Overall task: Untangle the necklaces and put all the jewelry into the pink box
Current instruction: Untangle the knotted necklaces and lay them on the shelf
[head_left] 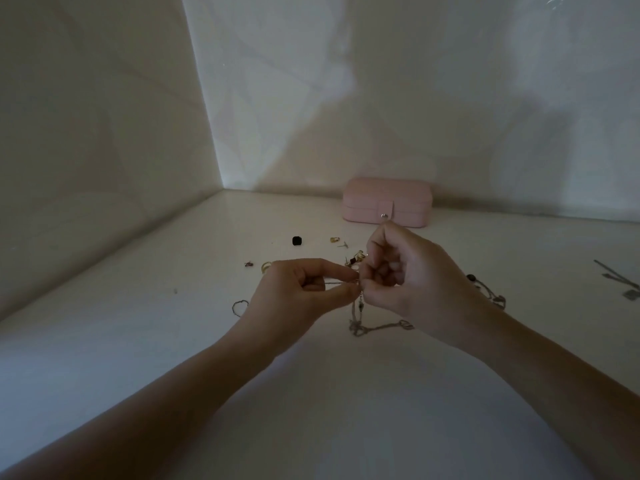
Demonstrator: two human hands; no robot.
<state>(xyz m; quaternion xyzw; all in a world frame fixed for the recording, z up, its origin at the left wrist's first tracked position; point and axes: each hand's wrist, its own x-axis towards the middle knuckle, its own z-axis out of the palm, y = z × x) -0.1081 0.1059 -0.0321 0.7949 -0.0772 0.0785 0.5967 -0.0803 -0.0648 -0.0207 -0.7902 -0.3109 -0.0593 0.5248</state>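
**A knot in my fingertips, a closed box behind**

My left hand (304,289) and right hand (405,271) meet just above the table (166,341). Each pinches the tangled necklace chain (360,327) between thumb and forefinger, the other fingers curled in. From the pinch the chain hangs down to a bunched knot lying on the table, with a loop trailing off to my right.

I think the main risk is pulling my hands apart too hard. That would cinch the knot tighter, or snap a link in so fine a chain. The light is dim and I can barely make out single strands, so I could easily tug the wrong one. A dangling end might also sweep the small loose pieces (356,258) lying just beyond my fingers and scatter them. A second chain (485,289) lies near my right wrist, and a careless forearm could drag it into the tangle.

The pink box (388,192) sits against the back wall, well apart from my hands. Its lid is down and its snap tab (384,209) looks fastened. I cannot see inside it. All the jewelry I can see is out on the table.
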